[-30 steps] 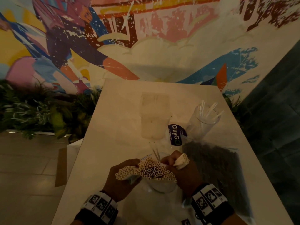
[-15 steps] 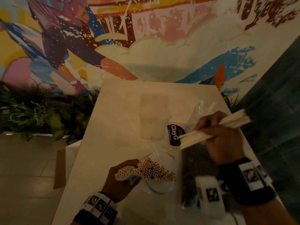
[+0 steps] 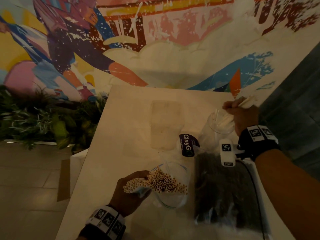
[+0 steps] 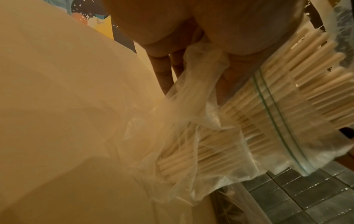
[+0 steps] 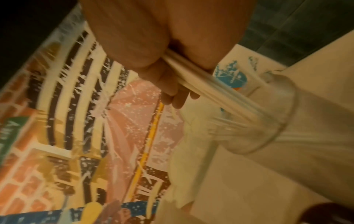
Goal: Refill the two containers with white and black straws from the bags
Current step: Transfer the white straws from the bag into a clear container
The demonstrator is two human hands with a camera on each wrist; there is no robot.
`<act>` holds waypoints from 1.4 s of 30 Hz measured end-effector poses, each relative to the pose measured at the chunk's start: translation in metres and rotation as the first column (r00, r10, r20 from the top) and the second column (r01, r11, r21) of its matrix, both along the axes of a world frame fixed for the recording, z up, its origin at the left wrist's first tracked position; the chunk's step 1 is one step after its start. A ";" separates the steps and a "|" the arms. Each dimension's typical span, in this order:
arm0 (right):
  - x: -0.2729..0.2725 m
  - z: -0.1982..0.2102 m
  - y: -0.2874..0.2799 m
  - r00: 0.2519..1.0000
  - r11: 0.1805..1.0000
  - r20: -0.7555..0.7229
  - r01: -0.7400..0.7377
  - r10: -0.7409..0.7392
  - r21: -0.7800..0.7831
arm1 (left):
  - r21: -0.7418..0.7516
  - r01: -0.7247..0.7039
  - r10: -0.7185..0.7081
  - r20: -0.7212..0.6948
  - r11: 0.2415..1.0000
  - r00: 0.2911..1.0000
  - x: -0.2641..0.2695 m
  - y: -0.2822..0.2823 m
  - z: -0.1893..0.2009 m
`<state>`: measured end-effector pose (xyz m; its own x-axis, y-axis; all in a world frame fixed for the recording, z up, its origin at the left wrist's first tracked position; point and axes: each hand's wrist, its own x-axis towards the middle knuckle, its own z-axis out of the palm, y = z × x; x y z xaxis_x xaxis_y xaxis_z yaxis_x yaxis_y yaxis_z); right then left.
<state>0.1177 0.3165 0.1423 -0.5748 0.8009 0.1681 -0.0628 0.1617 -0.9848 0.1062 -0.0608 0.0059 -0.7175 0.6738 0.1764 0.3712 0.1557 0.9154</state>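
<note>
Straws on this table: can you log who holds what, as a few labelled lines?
left hand: grips the open bag of white straws
right hand: holds a bunch of white straws, lower ends inside the clear cup
black straws: in a bag, lying on the table, untouched
behind: painted wall, plants

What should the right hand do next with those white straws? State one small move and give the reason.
Probably lower the handful of white straws a little further and let go. The right hand grips them tilted, lower ends already inside the mouth of the clear container, which holds only a few straws. The left hand holds the open bag of white straws, ready for another handful.
</note>
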 end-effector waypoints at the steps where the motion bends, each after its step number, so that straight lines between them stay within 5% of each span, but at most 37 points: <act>1: -0.001 -0.009 0.004 1.000 0.999 0.023 -0.018 0.018 -0.034 | -0.007 -0.006 0.006 0.000 1.000 1.000 0.000 0.000 0.000; 8: -0.005 -0.026 0.012 0.994 0.994 0.110 0.034 -0.023 -0.102 | -0.002 -0.024 0.024 0.023 1.000 0.999 -0.001 0.000 0.000; 16: -0.001 -0.026 0.014 0.930 0.969 0.325 0.101 -0.172 0.225 | -0.044 -0.002 0.004 0.042 0.999 0.999 -0.001 0.003 0.007; 23: 0.022 -0.014 -0.023 0.879 0.836 0.383 0.032 -0.284 0.547 | -0.009 0.011 -0.010 0.125 1.000 0.992 -0.001 0.005 0.005; 26: 0.043 -0.016 -0.065 0.881 0.852 0.469 -0.200 -0.060 0.485 | -0.028 0.010 -0.007 0.102 1.000 0.995 -0.001 0.005 0.002; 30: 0.083 -0.042 -0.114 0.581 0.779 0.689 -0.626 0.434 0.037 | 0.010 -0.008 0.008 0.071 1.000 0.997 0.000 0.005 0.008; 32: 0.100 -0.052 -0.130 0.527 0.734 0.688 -0.679 0.499 -0.013 | 0.053 -0.017 0.014 0.069 0.998 0.998 -0.002 0.002 0.002; 38: 0.115 -0.053 -0.163 0.647 0.714 0.528 -0.692 0.550 0.105 | 0.015 0.002 0.001 -0.176 1.000 0.984 -0.003 0.002 0.006; 42: 0.105 -0.056 -0.171 0.472 0.620 0.575 -0.781 0.668 -0.080 | 0.054 0.000 0.001 -0.034 0.999 0.999 -0.001 0.002 0.007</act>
<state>0.2223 0.1456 0.0859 -0.9652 0.0434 -0.2577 0.2479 0.4637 -0.8506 0.1049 -0.0585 0.0124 -0.7108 0.6623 0.2370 0.4026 0.1067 0.9092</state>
